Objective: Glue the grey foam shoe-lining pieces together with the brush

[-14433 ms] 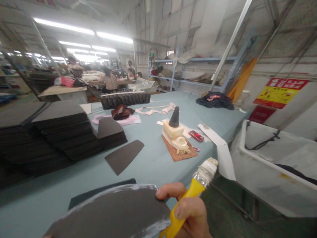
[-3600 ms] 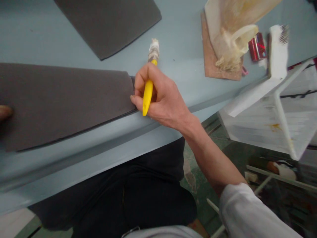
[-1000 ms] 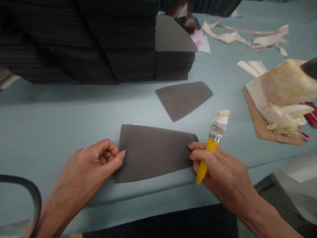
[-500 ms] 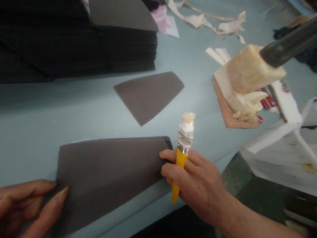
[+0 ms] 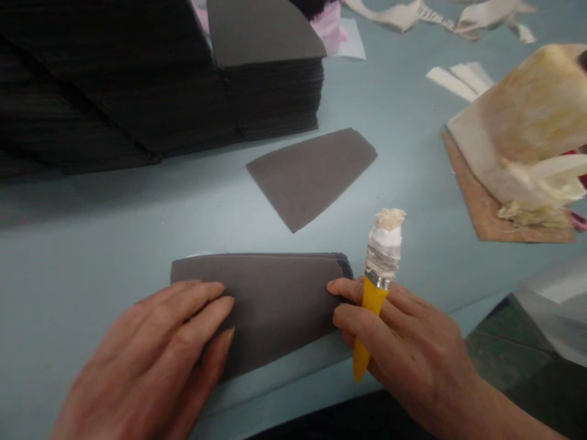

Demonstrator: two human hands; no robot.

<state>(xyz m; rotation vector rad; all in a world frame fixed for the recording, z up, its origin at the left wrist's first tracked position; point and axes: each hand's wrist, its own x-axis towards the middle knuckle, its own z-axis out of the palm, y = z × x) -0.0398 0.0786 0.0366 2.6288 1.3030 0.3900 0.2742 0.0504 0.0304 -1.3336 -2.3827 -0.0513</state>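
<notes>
A dark grey-brown panel [image 5: 279, 305] lies near the table's front edge, with dark layers showing under its upper right corner. My left hand [image 5: 156, 354] rests on its left part, palm down, fingers extended and slightly apart. My right hand [image 5: 403, 348] holds a yellow-handled brush [image 5: 375, 296] between its fingers, bristles up, the ferrule end wrapped in white. The thumb and forefinger of that hand also touch the panel's right end. Behind lies a smaller grey-brown piece [image 5: 312, 177], flat on the table.
Tall stacks of dark sheets [image 5: 275, 98] stand at the back left. At the right, a stained whitish container [image 5: 527, 122] sits on a brown board [image 5: 477, 208]. White strips [image 5: 458, 79] and fabric scraps [image 5: 403, 15] lie behind.
My left hand has moved from the panel's left edge onto its top and lies flatter. The view has shifted, so everything on the table appears further right. My right hand keeps its hold.
</notes>
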